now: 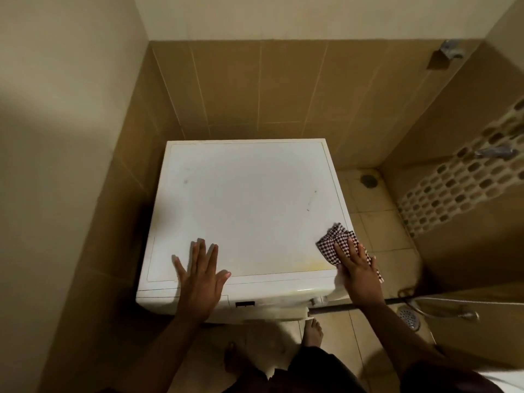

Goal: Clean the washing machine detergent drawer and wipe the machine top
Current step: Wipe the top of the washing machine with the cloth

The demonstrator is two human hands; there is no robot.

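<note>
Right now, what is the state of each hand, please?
Left hand: open, flat on the machine top, holding nothing.
Right hand: open, fingers spread, pressing the checkered cloth on the top's front right corner.

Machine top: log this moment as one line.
phase: wiping | right hand: pressing checked cloth, near-right corner | left hand: flat on machine top

Washer (243,205) sits in corner, walls behind & at left. Left hand (200,275) flat on top, near front-left edge. Cloth (337,242) on front-right corner, under right hand (357,269). Floor drain (368,180) behind-right of washer; feet (313,331) in front.
</note>
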